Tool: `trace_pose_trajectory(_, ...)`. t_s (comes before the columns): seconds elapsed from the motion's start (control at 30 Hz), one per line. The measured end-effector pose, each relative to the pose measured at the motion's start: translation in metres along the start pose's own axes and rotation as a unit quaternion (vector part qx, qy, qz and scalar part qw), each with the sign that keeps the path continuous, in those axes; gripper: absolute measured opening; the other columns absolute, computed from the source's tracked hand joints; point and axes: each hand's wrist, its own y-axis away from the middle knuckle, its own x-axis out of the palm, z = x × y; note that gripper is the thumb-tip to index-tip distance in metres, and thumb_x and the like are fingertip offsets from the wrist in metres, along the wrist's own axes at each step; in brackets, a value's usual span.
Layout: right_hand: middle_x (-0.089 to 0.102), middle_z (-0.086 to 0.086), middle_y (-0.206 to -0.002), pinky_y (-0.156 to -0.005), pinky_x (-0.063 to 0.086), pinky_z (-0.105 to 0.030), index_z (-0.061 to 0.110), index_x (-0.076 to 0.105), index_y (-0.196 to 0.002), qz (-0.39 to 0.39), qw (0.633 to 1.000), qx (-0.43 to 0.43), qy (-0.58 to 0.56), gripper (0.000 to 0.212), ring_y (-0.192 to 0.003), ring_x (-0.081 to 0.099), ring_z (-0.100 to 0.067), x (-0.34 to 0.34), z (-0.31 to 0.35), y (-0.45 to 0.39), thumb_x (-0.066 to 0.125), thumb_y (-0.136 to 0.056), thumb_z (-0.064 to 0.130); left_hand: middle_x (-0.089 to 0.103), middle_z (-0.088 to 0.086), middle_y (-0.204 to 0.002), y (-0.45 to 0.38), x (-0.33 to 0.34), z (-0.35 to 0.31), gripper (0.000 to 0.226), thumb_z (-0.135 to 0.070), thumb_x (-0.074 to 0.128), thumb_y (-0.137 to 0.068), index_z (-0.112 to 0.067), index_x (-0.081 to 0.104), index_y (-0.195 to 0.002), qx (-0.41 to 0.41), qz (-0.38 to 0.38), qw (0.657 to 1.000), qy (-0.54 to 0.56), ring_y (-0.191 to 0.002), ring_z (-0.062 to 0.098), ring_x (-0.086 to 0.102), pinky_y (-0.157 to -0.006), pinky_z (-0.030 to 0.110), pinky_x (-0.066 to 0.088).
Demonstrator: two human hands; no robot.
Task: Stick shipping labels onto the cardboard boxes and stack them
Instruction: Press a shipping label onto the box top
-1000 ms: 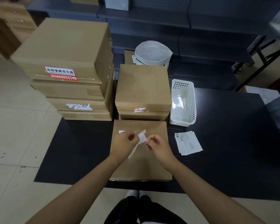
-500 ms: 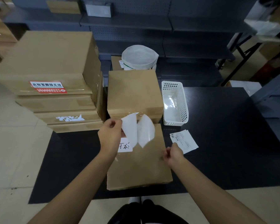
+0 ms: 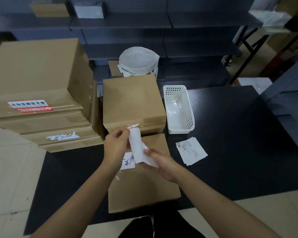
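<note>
Being pinched by the left hand (image 3: 116, 148) and right hand (image 3: 160, 163), both grips grasping it, a white shipping label (image 3: 136, 147) is being held above the cardboard box (image 3: 143, 186) on the desk (image 3: 230, 134).

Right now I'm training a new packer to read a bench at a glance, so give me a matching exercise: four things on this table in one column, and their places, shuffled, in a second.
Things:
1. white basket
2. loose labels
3. label sheet
4. red sticker

Places:
A. flat on the black table, right of the near box
B. on the front of the top box of the tall left stack
C. between both hands, above the near box
D. right of the middle stack

Pairs: 1-D, 2-A, 3-C, 4-B
</note>
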Motion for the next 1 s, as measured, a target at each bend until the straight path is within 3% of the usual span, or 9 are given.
trace_pose_trajectory(0.13, 0.063, -0.007, -0.119, -0.089, 0.056, -0.037, 0.015, 0.057, -0.128, -0.063, 0.994, -0.031, 0.083, 0.036, -0.103, 0.065, -0.024, -0.033, 0.011, -0.011, 0.060, -0.094, 0.027, 0.063, 0.017, -0.082, -0.010, 0.006, -0.011, 0.021, -0.017, 0.050, -0.092, -0.005, 0.063, -0.079, 0.023, -0.031, 0.999, 0.017, -0.071, 0.019, 0.062, -0.054, 0.021, 0.051)
trace_pose_trajectory(0.23, 0.061, -0.001, -0.113, -0.069, 0.057, -0.029, 0.023, 0.060, -0.113, -0.118, 0.991, -0.028, 0.064, 0.017, -0.096, 0.062, -0.020, -0.057, 0.032, -0.019, 0.055, -0.097, 0.024, 0.058, 0.003, -0.073, -0.018, 0.015, -0.020, 0.021, -0.018, 0.049, -0.091, -0.013, 0.060, -0.074, 0.043, -0.056, 0.997, 0.013, -0.069, 0.016, 0.057, -0.052, 0.023, 0.049)
trace_pose_trajectory(0.3, 0.060, 0.001, -0.112, -0.067, 0.053, -0.026, 0.018, 0.057, -0.122, -0.184, 0.978, -0.078, 0.059, 0.025, -0.095, 0.059, -0.016, -0.073, 0.048, -0.028, 0.052, -0.098, 0.018, 0.056, -0.002, -0.072, -0.024, 0.024, -0.024, 0.020, -0.021, 0.049, -0.091, -0.014, 0.058, -0.075, 0.051, -0.072, 0.996, 0.001, -0.067, 0.014, 0.055, -0.050, 0.020, 0.047)
trace_pose_trajectory(0.43, 0.055, -0.005, -0.126, -0.095, 0.049, -0.039, 0.015, 0.049, -0.133, -0.271, 0.932, -0.170, 0.168, 0.037, -0.114, 0.054, -0.022, -0.101, 0.088, -0.052, 0.051, -0.098, 0.026, 0.056, -0.008, -0.068, -0.030, 0.043, -0.023, 0.019, -0.022, 0.050, -0.091, -0.016, 0.059, -0.075, 0.050, -0.071, 0.996, -0.021, -0.063, 0.009, 0.056, -0.053, 0.021, 0.049)
trace_pose_trajectory(0.6, 0.049, -0.012, -0.138, -0.102, 0.044, -0.042, 0.013, 0.039, -0.142, -0.278, 0.913, -0.158, 0.253, 0.053, -0.121, 0.050, -0.028, -0.124, 0.122, -0.090, 0.050, -0.097, 0.038, 0.057, -0.010, -0.067, -0.026, 0.065, -0.019, 0.025, -0.019, 0.051, -0.092, -0.022, 0.061, -0.069, 0.070, -0.045, 0.994, -0.066, -0.064, 0.007, 0.055, -0.053, 0.018, 0.048)
trace_pose_trajectory(0.8, 0.017, -0.013, -0.159, -0.118, 0.019, -0.045, 0.014, 0.011, -0.154, -0.220, 0.896, -0.068, 0.379, 0.077, -0.146, 0.018, -0.031, -0.142, 0.123, -0.120, 0.041, -0.096, 0.055, 0.062, -0.003, -0.077, -0.028, 0.078, -0.020, 0.017, -0.018, 0.053, -0.093, -0.014, 0.062, -0.078, 0.064, -0.023, 0.993, -0.095, -0.073, 0.015, 0.058, -0.060, 0.030, 0.050)
trace_pose_trajectory(0.87, 0.016, -0.014, -0.159, -0.119, 0.017, -0.044, 0.014, 0.019, -0.153, -0.221, 0.878, -0.080, 0.417, 0.070, -0.146, 0.016, -0.031, -0.143, 0.119, -0.122, 0.038, -0.098, 0.052, 0.062, -0.005, -0.076, -0.030, 0.078, -0.022, 0.018, -0.017, 0.053, -0.093, -0.013, 0.062, -0.078, 0.072, -0.023, 0.991, -0.112, -0.072, 0.017, 0.058, -0.061, 0.032, 0.051)
trace_pose_trajectory(0.9, 0.025, -0.014, -0.157, -0.117, 0.022, -0.043, 0.012, 0.029, -0.150, -0.239, 0.870, -0.111, 0.417, 0.062, -0.144, 0.024, -0.030, -0.144, 0.117, -0.120, 0.039, -0.099, 0.047, 0.062, -0.005, -0.076, -0.030, 0.078, -0.023, 0.018, -0.016, 0.052, -0.093, -0.013, 0.062, -0.078, 0.077, -0.022, 0.989, -0.120, -0.072, 0.020, 0.059, -0.061, 0.032, 0.051)
trace_pose_trajectory(1.0, 0.060, -0.011, -0.125, -0.088, 0.046, -0.032, 0.007, 0.060, -0.121, -0.324, 0.832, -0.214, 0.395, 0.035, -0.113, 0.056, -0.027, -0.142, 0.114, -0.113, 0.045, -0.100, 0.030, 0.062, -0.005, -0.076, -0.030, 0.078, -0.023, 0.018, -0.015, 0.052, -0.093, -0.013, 0.062, -0.079, 0.086, -0.019, 0.987, -0.137, -0.078, 0.026, 0.060, -0.062, 0.034, 0.052)
